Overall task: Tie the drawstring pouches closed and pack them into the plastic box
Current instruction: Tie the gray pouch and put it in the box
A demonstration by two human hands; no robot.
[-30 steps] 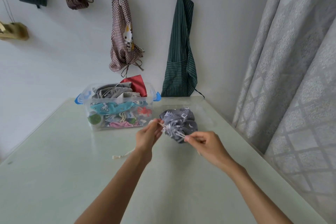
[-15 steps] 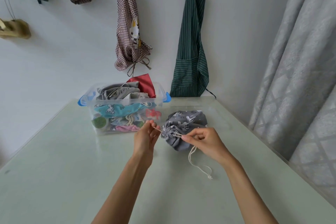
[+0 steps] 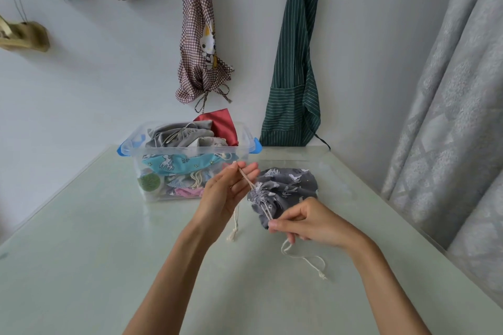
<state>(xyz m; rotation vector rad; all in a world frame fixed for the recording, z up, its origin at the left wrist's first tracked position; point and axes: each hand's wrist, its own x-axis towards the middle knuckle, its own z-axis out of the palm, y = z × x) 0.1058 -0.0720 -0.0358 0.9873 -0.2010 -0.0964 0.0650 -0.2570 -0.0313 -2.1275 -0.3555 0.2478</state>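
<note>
My left hand (image 3: 227, 193) and right hand (image 3: 304, 221) each pinch cream drawstrings (image 3: 246, 178) beside the grey printed fabric pouch (image 3: 285, 187); slack could loosen its gathered mouth.

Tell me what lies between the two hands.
In the head view, the gathered mouth of the grey printed pouch sits between the left hand and the right hand, with its cream drawstring running out to each hand.
</note>
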